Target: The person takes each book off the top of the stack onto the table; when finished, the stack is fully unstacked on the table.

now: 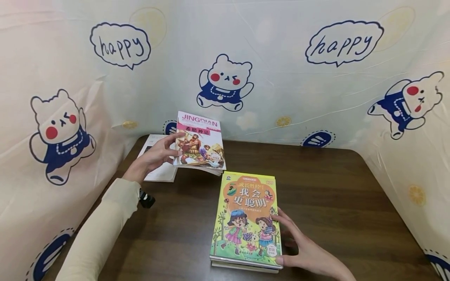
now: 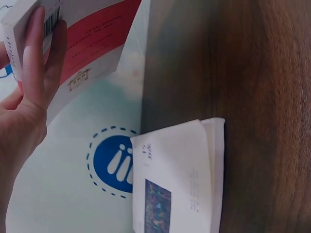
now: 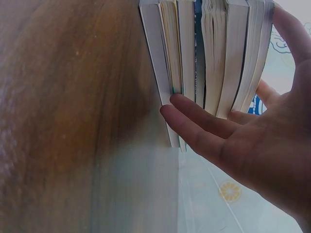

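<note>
Above the desk (image 1: pixel 323 183), left hand (image 1: pixel 158 154) grips pink-titled book (image 1: pixel 199 144); right hand (image 1: pixel 303 248), fingers relaxed, touches book stack (image 1: pixel 246 218). Best kept level.

Cream L slv (image 1: pixel 102 226), long, loose at cuff (image 1: pixel 131 192), w/ blk wrist unit (image 1: pixel 147 199), bare hands (image 1: pixel 159 154)

The backdrop (image 1: pixel 274 97) is softly, evenly lit in the head view. A pale sheen is caught by the bench (image 3: pixel 131 189), and both wrist views are rendered dimmer.
</note>
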Available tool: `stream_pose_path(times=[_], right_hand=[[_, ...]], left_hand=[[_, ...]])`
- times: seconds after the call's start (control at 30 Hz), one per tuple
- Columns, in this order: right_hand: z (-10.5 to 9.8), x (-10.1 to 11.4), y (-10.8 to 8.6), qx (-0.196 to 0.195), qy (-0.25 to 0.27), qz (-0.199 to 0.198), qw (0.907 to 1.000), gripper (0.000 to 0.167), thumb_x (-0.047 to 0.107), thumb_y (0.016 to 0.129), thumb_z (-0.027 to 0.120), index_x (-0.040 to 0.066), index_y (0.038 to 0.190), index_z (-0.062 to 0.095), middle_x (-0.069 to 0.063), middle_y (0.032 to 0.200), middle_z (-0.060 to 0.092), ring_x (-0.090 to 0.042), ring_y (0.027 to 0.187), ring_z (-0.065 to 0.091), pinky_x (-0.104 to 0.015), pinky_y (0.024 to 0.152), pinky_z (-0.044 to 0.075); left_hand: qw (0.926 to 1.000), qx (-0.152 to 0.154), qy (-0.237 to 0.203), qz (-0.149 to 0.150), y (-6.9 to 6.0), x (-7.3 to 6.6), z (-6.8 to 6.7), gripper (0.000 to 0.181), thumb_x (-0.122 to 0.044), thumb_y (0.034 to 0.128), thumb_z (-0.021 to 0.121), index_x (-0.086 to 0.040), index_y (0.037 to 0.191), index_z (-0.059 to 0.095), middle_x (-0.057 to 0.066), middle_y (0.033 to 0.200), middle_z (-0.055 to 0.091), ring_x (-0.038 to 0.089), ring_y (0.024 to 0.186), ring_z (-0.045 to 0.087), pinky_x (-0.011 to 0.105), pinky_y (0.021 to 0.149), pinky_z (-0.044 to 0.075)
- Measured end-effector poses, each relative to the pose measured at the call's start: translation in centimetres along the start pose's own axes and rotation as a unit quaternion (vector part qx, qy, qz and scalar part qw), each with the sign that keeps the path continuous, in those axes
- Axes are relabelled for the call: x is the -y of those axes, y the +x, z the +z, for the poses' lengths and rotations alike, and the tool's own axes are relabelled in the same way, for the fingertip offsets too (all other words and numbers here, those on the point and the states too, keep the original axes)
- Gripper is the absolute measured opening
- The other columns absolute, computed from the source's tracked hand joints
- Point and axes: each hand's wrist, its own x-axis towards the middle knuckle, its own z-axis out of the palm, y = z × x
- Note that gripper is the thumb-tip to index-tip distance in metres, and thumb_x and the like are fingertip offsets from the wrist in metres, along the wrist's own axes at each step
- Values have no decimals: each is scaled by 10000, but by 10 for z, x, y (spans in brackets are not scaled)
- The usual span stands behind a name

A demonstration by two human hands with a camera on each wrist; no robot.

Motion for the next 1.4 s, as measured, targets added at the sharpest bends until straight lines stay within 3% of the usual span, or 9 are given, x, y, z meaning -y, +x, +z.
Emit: stream_pose_path(times=[0.2,0.5,0.73,0.93,1.4], right_hand=[[1,0,-1,45,39,55,10000,803,292,894,669,422,1493,150,-31,1595,-75,-350,1284,352,-458,977,420],[1,1,-1,32,104,96,9999,803,290,892,669,428,1492,153,-24,1597,-79,-351,1299,333,-470,983,416],[0,0,0,-97,-58,-21,9999,809,251,890,677,414,1497,167,-12,1600,-58,-322,1259,379,-432,959,437],[0,-2,0,-12,-22,7,10000,798,266,900,663,416,1498,156,-32,1598,-67,-350,1266,367,-474,963,423],[0,-1,2,-17,19,-45,10000,815,255,890,679,415,1499,163,-12,1599,-65,-341,1270,369,-471,964,424]], left_hand=[[9997,-106,43,-220,7,13,-7,753,61,888,597,-142,1522,245,130,1481,191,223,858,625,319,560,554],[9982,-34,230,-545,18,31,-15,758,59,883,587,-156,1526,248,147,1493,188,228,871,610,319,575,556],[9984,80,236,-511,20,37,-21,726,52,895,573,-153,1519,263,135,1513,176,209,835,608,317,570,556],[9972,242,143,-688,20,47,-23,729,52,905,576,-138,1526,247,133,1560,118,205,875,612,319,580,560],[9900,217,826,-1121,29,59,-17,742,-37,888,619,-194,1523,268,135,1582,76,288,1061,510,337,643,554]])
